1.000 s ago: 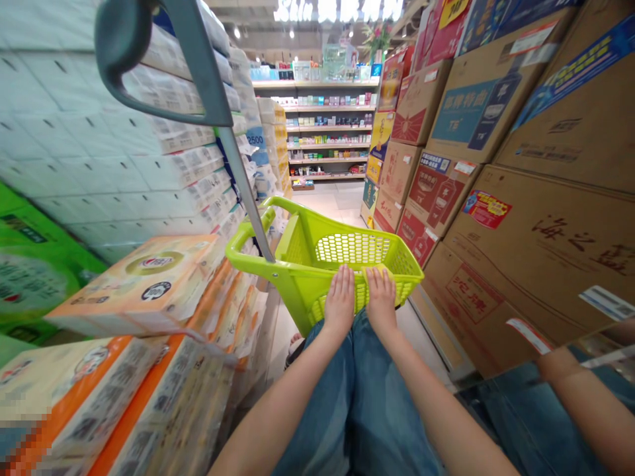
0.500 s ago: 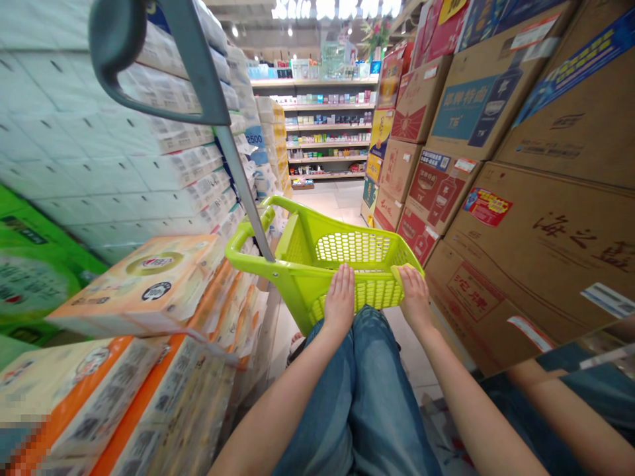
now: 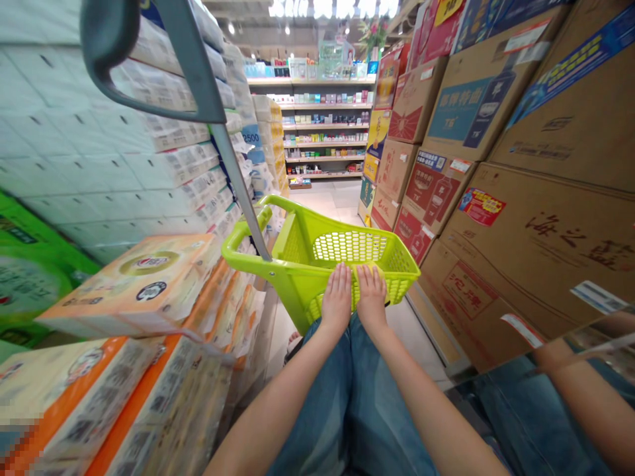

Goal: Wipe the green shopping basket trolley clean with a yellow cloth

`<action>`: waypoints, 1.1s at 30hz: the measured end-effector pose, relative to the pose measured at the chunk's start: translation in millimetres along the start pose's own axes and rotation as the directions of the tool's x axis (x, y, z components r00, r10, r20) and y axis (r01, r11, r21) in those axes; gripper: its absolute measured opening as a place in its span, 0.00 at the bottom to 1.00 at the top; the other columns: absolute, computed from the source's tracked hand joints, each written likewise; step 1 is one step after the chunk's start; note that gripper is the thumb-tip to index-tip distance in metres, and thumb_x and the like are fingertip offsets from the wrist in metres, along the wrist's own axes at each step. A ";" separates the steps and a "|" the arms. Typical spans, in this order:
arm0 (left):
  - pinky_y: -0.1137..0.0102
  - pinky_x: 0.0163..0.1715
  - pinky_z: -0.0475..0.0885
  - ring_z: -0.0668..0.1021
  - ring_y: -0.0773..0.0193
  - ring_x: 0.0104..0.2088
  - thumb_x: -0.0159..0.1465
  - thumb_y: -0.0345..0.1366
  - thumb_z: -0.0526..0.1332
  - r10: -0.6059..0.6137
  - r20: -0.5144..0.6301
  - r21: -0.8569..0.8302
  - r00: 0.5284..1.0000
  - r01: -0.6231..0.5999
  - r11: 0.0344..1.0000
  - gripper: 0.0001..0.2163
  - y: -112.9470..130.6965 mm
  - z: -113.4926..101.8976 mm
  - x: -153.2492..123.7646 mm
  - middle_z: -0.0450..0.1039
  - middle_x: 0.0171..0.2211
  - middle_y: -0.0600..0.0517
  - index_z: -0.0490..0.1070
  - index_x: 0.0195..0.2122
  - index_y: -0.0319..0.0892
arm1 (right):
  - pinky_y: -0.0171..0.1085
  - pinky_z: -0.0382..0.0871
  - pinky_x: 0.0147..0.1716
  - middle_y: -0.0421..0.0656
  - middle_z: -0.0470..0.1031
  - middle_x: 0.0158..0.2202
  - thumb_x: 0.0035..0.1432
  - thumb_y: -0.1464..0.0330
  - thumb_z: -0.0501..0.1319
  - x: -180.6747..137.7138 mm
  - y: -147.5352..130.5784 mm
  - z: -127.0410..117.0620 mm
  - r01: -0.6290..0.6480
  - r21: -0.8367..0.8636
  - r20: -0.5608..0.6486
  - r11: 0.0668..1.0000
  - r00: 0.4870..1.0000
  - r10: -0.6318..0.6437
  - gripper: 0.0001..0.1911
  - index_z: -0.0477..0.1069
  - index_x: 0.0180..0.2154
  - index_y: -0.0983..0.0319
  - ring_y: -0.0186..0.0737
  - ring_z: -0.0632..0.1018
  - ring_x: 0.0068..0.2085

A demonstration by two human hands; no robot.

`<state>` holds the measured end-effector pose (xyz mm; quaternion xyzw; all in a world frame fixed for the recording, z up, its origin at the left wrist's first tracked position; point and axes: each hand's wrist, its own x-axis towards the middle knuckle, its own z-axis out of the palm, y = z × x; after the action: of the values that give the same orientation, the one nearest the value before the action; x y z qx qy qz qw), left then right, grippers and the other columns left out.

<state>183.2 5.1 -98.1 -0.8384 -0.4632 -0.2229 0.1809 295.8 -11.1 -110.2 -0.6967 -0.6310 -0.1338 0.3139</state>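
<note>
A lime-green plastic shopping basket on wheels (image 3: 292, 241) stands in the aisle just in front of my knees. My left hand (image 3: 337, 299) and my right hand (image 3: 371, 296) lie side by side on the middle of its near rim. The fingers of both are stretched forward over the edge, and neither hand holds anything else. The basket's mesh walls show nothing inside it. Its grey pull handle (image 3: 198, 86) rises steeply up and to the left, past my head. My jeans fill the bottom of the view.
Stacked tissue packs (image 3: 139, 277) and white paper-roll bales (image 3: 99, 158) wall the left side. Large cardboard cartons (image 3: 546, 244) are stacked on the right. The tiled aisle floor (image 3: 332, 195) leads to product shelves (image 3: 322, 125) at the far end. A shiny surface (image 3: 570, 396) at lower right mirrors an arm.
My right hand slid out to the basket's right corner, then came back to the middle of the rim beside my left hand. The left hand stayed put.
</note>
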 end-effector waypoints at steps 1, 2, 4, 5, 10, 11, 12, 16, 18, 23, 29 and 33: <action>0.58 0.70 0.54 0.54 0.54 0.71 0.64 0.27 0.52 0.004 -0.003 0.002 1.000 -0.004 1.000 0.31 -0.5 -0.1 -0.1 0.52 0.70 0.37 0.51 0.69 0.27 | 0.60 0.54 0.63 0.50 0.62 0.67 0.57 0.80 0.47 0.3 -4.7 0.5 0.015 0.018 0.001 1.000 1.000 -0.015 0.37 0.55 0.68 0.58 0.54 0.56 0.69; 0.58 0.70 0.54 0.54 0.54 0.71 0.65 0.27 0.52 0.009 -0.004 0.005 1.000 -0.009 1.000 0.30 -1.0 -0.5 -0.1 0.52 0.70 0.37 0.51 0.69 0.27 | 0.59 0.53 0.64 0.49 0.63 0.67 0.57 0.81 0.47 0.6 -5.6 0.0 0.034 0.033 0.004 0.999 0.999 -0.034 0.38 0.55 0.68 0.58 0.53 0.56 0.69; 0.59 0.70 0.54 0.54 0.53 0.71 0.65 0.28 0.52 0.015 0.000 0.011 1.000 -0.015 1.000 0.30 -1.5 -1.6 -0.3 0.52 0.70 0.37 0.51 0.69 0.26 | 0.56 0.53 0.65 0.48 0.63 0.67 0.57 0.81 0.47 0.9 2.4 -3.5 0.091 0.052 0.023 0.995 0.996 -0.092 0.38 0.55 0.68 0.58 0.49 0.56 0.70; 0.59 0.70 0.54 0.54 0.53 0.71 0.65 0.27 0.52 0.014 0.006 0.012 1.000 -0.014 1.000 0.30 -1.5 -2.2 -0.4 0.51 0.71 0.37 0.51 0.69 0.26 | 0.54 0.53 0.65 0.47 0.62 0.67 0.57 0.81 0.47 0.8 10.4 -6.0 0.123 0.057 0.036 0.991 0.992 -0.125 0.38 0.55 0.68 0.58 0.48 0.56 0.70; 0.60 0.70 0.54 0.53 0.55 0.71 0.63 0.25 0.51 0.009 0.023 0.005 1.000 -0.009 1.000 0.31 -1.6 -2.9 -0.8 0.51 0.71 0.37 0.50 0.69 0.27 | 0.53 0.53 0.66 0.47 0.63 0.67 0.55 0.81 0.49 -1.6 72.6 -16.6 0.145 0.014 0.014 0.989 0.989 -0.146 0.39 0.54 0.68 0.57 0.47 0.57 0.69; 0.60 0.70 0.54 0.53 0.55 0.71 0.63 0.25 0.51 0.009 0.025 -0.001 1.000 -0.009 1.000 0.31 -1.6 -2.6 -0.8 0.51 0.71 0.38 0.50 0.69 0.27 | 0.53 0.54 0.66 0.48 0.63 0.67 0.55 0.81 0.49 -2.1 87.5 -17.7 0.123 0.001 -0.007 0.992 0.992 -0.123 0.39 0.54 0.68 0.57 0.48 0.58 0.69; 0.60 0.70 0.54 0.53 0.55 0.71 0.64 0.26 0.51 0.006 0.027 -0.008 1.000 -0.006 1.000 0.31 -1.6 -2.4 -0.7 0.50 0.71 0.38 0.50 0.69 0.28 | 0.53 0.54 0.66 0.48 0.63 0.66 0.55 0.81 0.49 -2.4 102.3 -18.3 0.096 -0.009 -0.026 0.995 0.995 -0.097 0.39 0.54 0.67 0.57 0.47 0.59 0.69; 0.57 0.70 0.53 0.51 0.53 0.72 0.68 0.35 0.51 -0.013 0.036 -0.051 0.999 0.015 0.999 0.30 -0.6 -2.5 0.0 0.48 0.71 0.38 0.49 0.69 0.27 | 0.50 0.56 0.65 0.49 0.65 0.64 0.53 0.80 0.49 -2.2 145.5 -19.6 -0.033 -0.023 -0.058 0.999 0.998 0.032 0.37 0.58 0.65 0.59 0.46 0.61 0.67; 0.57 0.70 0.53 0.50 0.52 0.72 0.70 0.39 0.50 -0.022 0.035 -0.064 0.999 0.024 0.998 0.30 0.5 -2.9 0.3 0.47 0.72 0.38 0.49 0.69 0.27 | 0.49 0.57 0.65 0.48 0.65 0.64 0.52 0.80 0.49 -1.4 146.9 -19.9 -0.108 -0.036 -0.055 0.994 0.993 0.106 0.36 0.60 0.64 0.60 0.46 0.61 0.67; 0.57 0.70 0.53 0.50 0.53 0.72 0.71 0.38 0.48 -0.036 0.012 -0.088 0.999 0.037 0.995 0.29 2.5 -2.0 -0.2 0.48 0.71 0.38 0.48 0.70 0.28 | 0.53 0.55 0.65 0.49 0.65 0.65 0.53 0.81 0.48 -0.5 86.5 -15.6 -0.182 -0.064 -0.057 0.981 0.982 0.179 0.36 0.60 0.65 0.63 0.51 0.58 0.69; 0.56 0.70 0.53 0.50 0.54 0.72 0.69 0.35 0.49 -0.029 -0.006 -0.085 1.000 0.028 0.996 0.29 1.2 1.9 -0.4 0.50 0.71 0.39 0.48 0.70 0.30 | 0.56 0.54 0.64 0.48 0.62 0.68 0.58 0.77 0.50 -0.8 7.0 -4.9 0.023 0.033 0.037 0.999 0.999 -0.024 0.35 0.57 0.67 0.60 0.52 0.56 0.70; 0.57 0.70 0.52 0.50 0.54 0.72 0.69 0.35 0.49 -0.026 0.022 -0.075 0.999 0.028 0.997 0.29 1.4 -1.7 0.0 0.49 0.71 0.38 0.50 0.69 0.28 | 0.53 0.53 0.65 0.47 0.62 0.67 0.59 0.78 0.49 0.3 18.3 -8.7 0.135 0.054 0.050 0.989 0.989 -0.138 0.34 0.57 0.67 0.60 0.47 0.56 0.70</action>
<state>184.1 3.5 -96.8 -0.8406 -0.4677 -0.2340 0.1413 315.3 -16.3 -108.3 -0.6470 -0.6886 -0.1202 0.3045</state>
